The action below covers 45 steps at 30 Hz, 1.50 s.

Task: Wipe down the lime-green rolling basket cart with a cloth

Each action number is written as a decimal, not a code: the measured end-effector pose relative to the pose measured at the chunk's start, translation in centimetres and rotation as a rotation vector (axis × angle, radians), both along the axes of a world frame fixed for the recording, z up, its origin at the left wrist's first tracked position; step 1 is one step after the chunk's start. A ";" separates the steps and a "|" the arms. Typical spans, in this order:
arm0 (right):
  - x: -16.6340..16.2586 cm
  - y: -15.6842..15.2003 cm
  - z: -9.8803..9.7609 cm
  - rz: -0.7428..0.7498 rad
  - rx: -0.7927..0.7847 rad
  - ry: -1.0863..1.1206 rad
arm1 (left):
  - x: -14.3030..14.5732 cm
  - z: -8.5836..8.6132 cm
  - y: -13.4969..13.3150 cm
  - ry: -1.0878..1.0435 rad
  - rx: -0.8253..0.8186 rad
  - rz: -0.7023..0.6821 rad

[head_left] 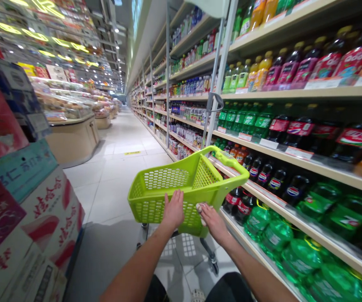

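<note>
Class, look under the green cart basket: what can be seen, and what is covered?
Under the basket: dark wheels, part of the frame, and pale floor with light patches. The basket and left forearm hide the frame's remainder.

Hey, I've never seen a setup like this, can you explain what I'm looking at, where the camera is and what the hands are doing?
There's no robot here, just a person's two bare hands. The single picture comes from a camera worn on the head, looking forward and down.

A green shopping cart stands on the tiled floor in front of the person. The left hand appears to rest flat on its near side, holding nothing. The right hand holds a small pale wad, perhaps a cloth, against the same side.

To the right, shelves carry drink bottles; to the left are stacked boxes.
</note>
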State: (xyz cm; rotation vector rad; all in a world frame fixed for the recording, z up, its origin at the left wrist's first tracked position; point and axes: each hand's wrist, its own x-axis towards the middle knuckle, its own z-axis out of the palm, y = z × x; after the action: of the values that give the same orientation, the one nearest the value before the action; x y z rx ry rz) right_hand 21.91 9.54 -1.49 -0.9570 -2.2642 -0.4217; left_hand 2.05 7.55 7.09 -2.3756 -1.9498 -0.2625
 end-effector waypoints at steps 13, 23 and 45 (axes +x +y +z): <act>2.9 -1.7 1.5 -0.021 0.144 0.009 | 0.0 0.1 -0.8 0.021 -0.069 -0.010; 6.4 1.1 11.5 -0.318 0.147 0.249 | 0.8 -0.9 -2.5 0.016 -0.025 -0.033; 4.0 -2.0 10.1 -0.198 0.154 -0.057 | -0.5 -1.0 -5.3 0.010 -0.013 0.079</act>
State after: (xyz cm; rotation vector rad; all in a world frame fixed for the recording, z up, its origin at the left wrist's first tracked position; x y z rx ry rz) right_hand 25.90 7.52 8.64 -1.1040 -2.1579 -0.7072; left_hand 1.51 2.28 6.13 -2.2967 -2.0410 -0.2350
